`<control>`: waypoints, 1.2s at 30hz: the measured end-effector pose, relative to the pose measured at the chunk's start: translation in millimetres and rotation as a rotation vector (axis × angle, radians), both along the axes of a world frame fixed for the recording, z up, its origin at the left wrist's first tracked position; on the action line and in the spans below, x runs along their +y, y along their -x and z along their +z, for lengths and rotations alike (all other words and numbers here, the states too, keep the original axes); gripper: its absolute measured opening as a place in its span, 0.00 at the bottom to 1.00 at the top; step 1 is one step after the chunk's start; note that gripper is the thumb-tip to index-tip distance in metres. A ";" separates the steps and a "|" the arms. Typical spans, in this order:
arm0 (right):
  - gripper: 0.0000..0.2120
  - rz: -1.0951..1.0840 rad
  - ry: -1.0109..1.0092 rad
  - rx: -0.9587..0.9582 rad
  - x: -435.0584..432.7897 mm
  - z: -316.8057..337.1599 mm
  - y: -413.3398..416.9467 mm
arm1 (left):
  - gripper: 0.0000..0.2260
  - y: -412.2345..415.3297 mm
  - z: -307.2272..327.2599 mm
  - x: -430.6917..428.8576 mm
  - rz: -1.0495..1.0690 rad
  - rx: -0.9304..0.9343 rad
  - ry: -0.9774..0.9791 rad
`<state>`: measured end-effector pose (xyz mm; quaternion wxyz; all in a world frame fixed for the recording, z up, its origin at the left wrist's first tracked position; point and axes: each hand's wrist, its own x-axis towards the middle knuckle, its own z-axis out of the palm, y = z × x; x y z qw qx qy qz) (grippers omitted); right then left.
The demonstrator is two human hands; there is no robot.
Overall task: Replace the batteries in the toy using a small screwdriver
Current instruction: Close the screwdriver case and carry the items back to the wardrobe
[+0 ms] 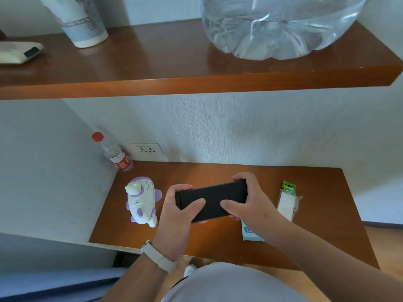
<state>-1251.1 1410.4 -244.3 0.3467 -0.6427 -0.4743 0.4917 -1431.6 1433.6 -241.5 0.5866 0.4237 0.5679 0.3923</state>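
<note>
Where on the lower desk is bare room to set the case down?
Bare wood: along the back wall from the red-capped plastic bottle to the green-topped battery pack, at the right end beyond it, and along the front edge between the white and purple toy and light blue box. Crowded: the middle, where left hand and right hand grip the black rectangular case.

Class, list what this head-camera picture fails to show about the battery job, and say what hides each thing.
1. Head view: the black case is closed in the left hand and right hand; its contents are hidden, no screwdriver shows.
2. The toy: battery cover and screw too small to find.
3. The green-topped packet: print blurred, contents unclear.
4. The light blue box: mostly behind the right wrist.
</note>
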 end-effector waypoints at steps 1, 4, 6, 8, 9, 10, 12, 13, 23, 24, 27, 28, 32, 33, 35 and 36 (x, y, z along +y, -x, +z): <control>0.28 -0.001 0.002 -0.002 0.3 -0.6 1.7 | 0.16 2.0 -0.5 1.2 -0.001 -0.005 0.003; 0.30 0.019 0.023 -0.046 1.7 -3.6 11.5 | 0.18 7.1 -0.8 7.0 -0.013 -0.015 0.005; 0.30 0.029 0.048 -0.068 4.8 -7.8 19.4 | 0.18 10.8 -1.7 13.4 -0.014 -0.020 0.003; 0.26 0.029 0.088 -0.065 9.3 -12.7 23.2 | 0.18 15.4 -3.3 20.1 -0.027 0.002 -0.003; 0.22 0.029 0.104 -0.060 11.0 -14.1 23.6 | 0.18 17.1 -4.3 23.2 -0.050 0.022 -0.010; 0.19 0.031 0.117 -0.056 12.0 -15.1 23.8 | 0.18 18.4 -4.8 26.1 -0.080 0.042 -0.013; 0.14 0.033 0.130 -0.070 11.5 -17.9 25.9 | 0.17 21.4 -6.4 32.9 -0.147 0.075 -0.008; 0.11 0.027 0.136 -0.079 10.2 -19.8 27.1 | 0.16 22.8 -7.3 37.5 -0.187 0.083 0.001; 0.07 -0.208 0.210 -0.029 5.1 -32.2 23.2 | 0.16 22.9 -24.8 72.1 -0.219 -0.234 0.209; 0.07 -0.210 0.223 -0.002 4.5 -33.1 24.0 | 0.15 21.7 -27.6 71.7 -0.209 -0.284 0.234; 0.06 -0.194 0.242 0.047 3.1 -35.5 28.7 | 0.12 16.9 -37.3 64.8 -0.244 -0.316 0.273; 0.06 -0.191 0.246 0.047 3.7 -36.8 31.2 | 0.13 15.3 -41.2 61.8 -0.272 -0.293 0.272; 0.04 -0.211 0.263 0.080 5.5 -44.6 44.0 | 0.16 11.5 -56.2 51.6 -0.340 -0.182 0.296; 0.04 -0.218 0.271 0.093 5.8 -47.0 47.0 | 0.16 11.7 -59.0 50.6 -0.338 -0.169 0.309; 0.05 -0.228 0.290 0.102 5.7 -51.3 51.6 | 0.16 13.6 -65.0 51.4 -0.343 -0.152 0.325; 0.05 -0.232 0.298 0.102 5.8 -53.7 53.3 | 0.15 14.7 -67.8 52.6 -0.344 -0.147 0.330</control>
